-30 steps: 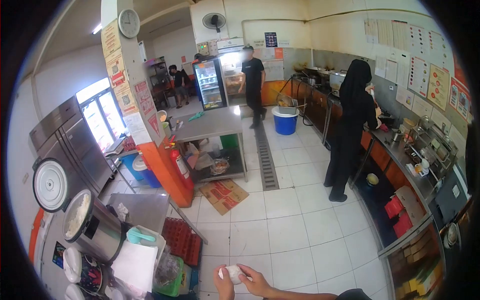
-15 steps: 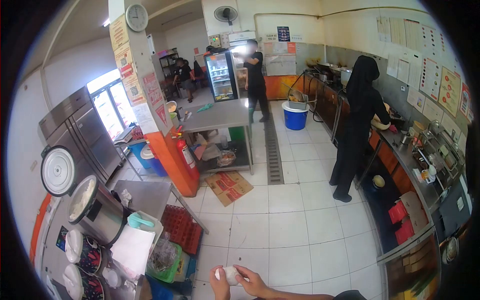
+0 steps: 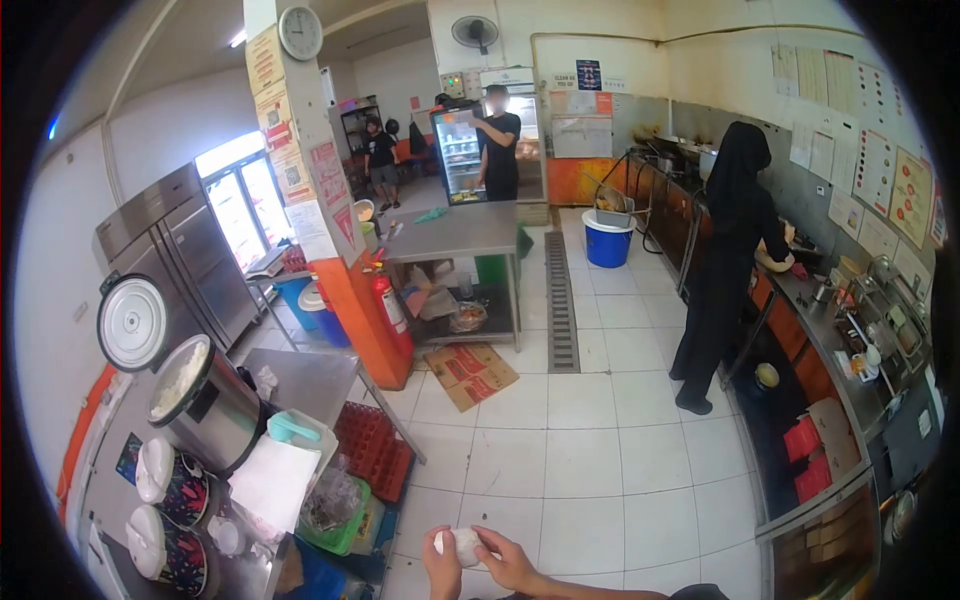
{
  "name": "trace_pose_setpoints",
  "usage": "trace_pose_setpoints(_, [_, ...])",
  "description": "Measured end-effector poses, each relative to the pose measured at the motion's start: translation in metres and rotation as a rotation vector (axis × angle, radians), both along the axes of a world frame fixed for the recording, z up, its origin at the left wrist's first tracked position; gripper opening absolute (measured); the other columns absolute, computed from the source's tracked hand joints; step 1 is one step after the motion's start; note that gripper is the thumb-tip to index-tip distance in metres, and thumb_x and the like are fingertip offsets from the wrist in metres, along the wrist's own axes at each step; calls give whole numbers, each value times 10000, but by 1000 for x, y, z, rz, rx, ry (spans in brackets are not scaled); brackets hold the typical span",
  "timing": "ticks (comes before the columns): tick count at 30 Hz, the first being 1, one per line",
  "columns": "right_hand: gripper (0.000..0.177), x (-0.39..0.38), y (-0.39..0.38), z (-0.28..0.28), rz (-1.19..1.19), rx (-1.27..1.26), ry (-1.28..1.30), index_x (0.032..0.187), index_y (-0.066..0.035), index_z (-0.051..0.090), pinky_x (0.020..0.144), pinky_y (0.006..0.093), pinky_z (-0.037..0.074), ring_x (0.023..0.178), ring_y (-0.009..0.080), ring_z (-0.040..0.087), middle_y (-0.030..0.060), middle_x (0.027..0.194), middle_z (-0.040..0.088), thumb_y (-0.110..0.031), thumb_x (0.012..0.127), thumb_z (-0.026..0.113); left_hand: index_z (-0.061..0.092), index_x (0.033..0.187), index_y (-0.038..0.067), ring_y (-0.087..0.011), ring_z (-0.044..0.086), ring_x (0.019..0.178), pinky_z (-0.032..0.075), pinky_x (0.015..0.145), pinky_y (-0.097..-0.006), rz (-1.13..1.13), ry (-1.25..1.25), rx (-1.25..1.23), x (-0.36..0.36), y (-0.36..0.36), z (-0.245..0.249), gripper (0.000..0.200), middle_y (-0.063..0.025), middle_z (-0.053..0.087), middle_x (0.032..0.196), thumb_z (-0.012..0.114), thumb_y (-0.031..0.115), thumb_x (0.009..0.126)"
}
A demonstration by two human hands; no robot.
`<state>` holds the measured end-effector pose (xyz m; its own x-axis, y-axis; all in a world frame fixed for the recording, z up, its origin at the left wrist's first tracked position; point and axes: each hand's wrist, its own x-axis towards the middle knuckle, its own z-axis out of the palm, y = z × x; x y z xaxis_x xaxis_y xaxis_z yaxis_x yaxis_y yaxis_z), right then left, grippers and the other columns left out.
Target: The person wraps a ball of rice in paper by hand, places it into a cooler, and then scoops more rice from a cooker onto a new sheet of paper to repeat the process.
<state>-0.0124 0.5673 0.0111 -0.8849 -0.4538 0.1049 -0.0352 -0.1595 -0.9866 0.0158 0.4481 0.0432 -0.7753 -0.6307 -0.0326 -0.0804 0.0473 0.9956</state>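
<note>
Low in the view, a small white rounded bundle (image 3: 462,547) sits between my two hands over the tiled floor. My left hand (image 3: 441,566) grips its left side, and my right hand (image 3: 506,562) has its fingers round the right side. What the bundle is made of cannot be made out. To the left stands an open rice cooker (image 3: 215,410) holding white rice, with a white sheet (image 3: 272,484) and a light teal scoop (image 3: 293,428) beside it.
Two patterned pots (image 3: 172,470) stand at the lower left, near red egg trays (image 3: 375,452). Flattened cardboard (image 3: 470,375) lies on the floor by an orange pillar (image 3: 375,330). A person in black (image 3: 735,240) works at the right counter. Another stands behind the steel table (image 3: 450,238); one is farther back.
The view has shifted, so the room appears farther right and slightly lower. The person by the fridge has moved left, behind the steel table. Both hands still hold the white bundle.
</note>
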Motion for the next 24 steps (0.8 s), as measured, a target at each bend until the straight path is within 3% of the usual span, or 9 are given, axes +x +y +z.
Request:
trace_pose_setpoints(2, [465,1,-2,1,-13,-12,-7,1337,32,434,961,325,452,1144,224,566,179,1238,576,-165,935,559,571,1038,11,-160,551,855,464,755,-299,-4,14,-33,1,-1,3,232,-94,581,940,556,220,939])
trace_pose_setpoints(5, [461,3,-6,-4,14,-27,-54,1355,28,408,995,311,422,1175,206,534,156,1273,544,-118,943,556,588,1013,12,-171,548,904,448,795,-312,10,-7,-72,3,-4,2,240,-94,587,973,507,232,959])
trace_pose_setpoints(12, [531,17,-27,-23,115,-152,-209,1370,41,370,990,321,427,1186,212,521,154,1303,519,-179,935,582,592,1012,23,-180,554,917,446,806,-321,96,16,5,14,-28,-16,221,-102,589,998,518,222,951])
trace_pose_setpoints(14, [539,21,-36,-20,160,-175,-242,1362,60,366,984,316,424,1173,196,520,145,1284,527,-175,931,591,590,1032,16,-170,557,872,462,780,-306,134,14,-99,21,-39,-23,219,-99,591,951,582,202,917])
trace_pose_setpoints(17, [530,26,-50,-25,243,-61,-188,1345,80,373,972,306,424,1161,188,521,143,1262,538,-159,926,591,598,1044,25,-170,567,884,466,800,-310,197,-20,-114,34,-57,-26,234,-108,604,959,605,212,903])
trace_pose_setpoints(19, [474,25,-61,-19,281,128,-89,1327,57,407,874,284,470,1055,170,566,128,1205,572,-82,909,583,607,1062,42,-170,573,918,467,823,-320,197,-85,30,45,-72,-18,250,-108,614,987,627,222,890])
trace_pose_setpoints(21, [440,29,-78,-25,341,-104,-100,1309,51,424,877,302,477,1042,178,579,143,1201,572,-82,913,560,613,1071,55,-164,569,952,467,832,-320,256,-32,28,57,-91,-15,251,-101,615,1018,632,225,886])
trace_pose_setpoints(23, [457,37,-90,-19,392,-24,-240,1323,50,393,926,360,464,1070,264,591,204,1180,583,-139,935,543,607,1069,54,-159,564,953,467,830,-313,323,0,-53,80,-120,-1,249,-91,612,1013,635,218,884])
trace_pose_setpoints(24, [457,42,-100,-15,484,1,-244,1323,50,393,926,360,464,1070,264,591,204,1180,583,-139,935,543,607,1069,54,-159,564,953,467,830,-313,417,-5,-40,98,-140,7,249,-91,612,1013,635,218,884])
